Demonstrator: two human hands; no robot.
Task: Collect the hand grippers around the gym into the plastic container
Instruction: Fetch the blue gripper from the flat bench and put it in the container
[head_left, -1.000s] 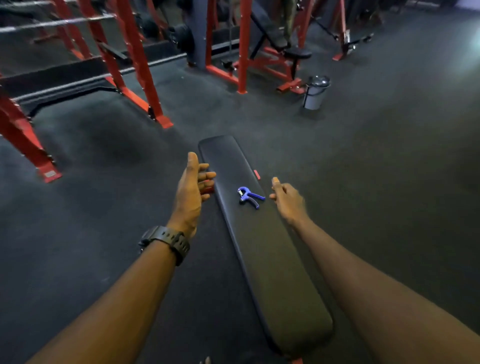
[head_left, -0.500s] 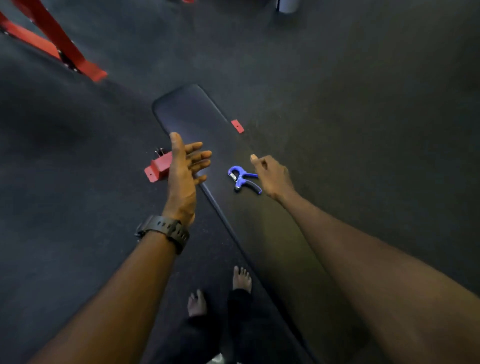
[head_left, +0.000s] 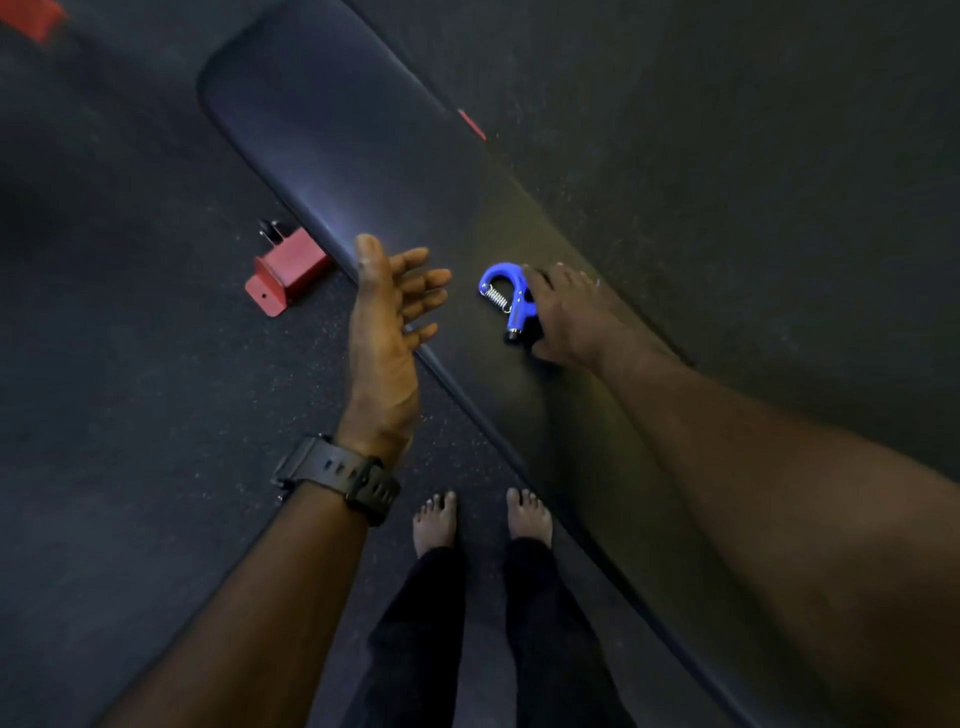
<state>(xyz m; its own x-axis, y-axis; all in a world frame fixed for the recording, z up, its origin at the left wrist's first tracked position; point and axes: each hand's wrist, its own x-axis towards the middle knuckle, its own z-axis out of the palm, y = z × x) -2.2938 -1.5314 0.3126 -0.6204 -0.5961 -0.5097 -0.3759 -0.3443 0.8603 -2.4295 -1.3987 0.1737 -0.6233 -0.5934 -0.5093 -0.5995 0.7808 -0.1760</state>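
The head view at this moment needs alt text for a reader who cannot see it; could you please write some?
A right hand closes on a blue hand gripper lying on a black padded bench, seen from above. The left hand hovers open beside it, a black watch on its wrist.

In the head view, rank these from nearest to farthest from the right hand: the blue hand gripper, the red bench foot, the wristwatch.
From the right hand:
1. Blue hand gripper, on the bench pad, touching the fingers.
2. Wristwatch, on the left wrist, lower left of that hand.
3. Red bench foot, on the floor beyond the pad's left edge.
Two and three are nearly too close to call.
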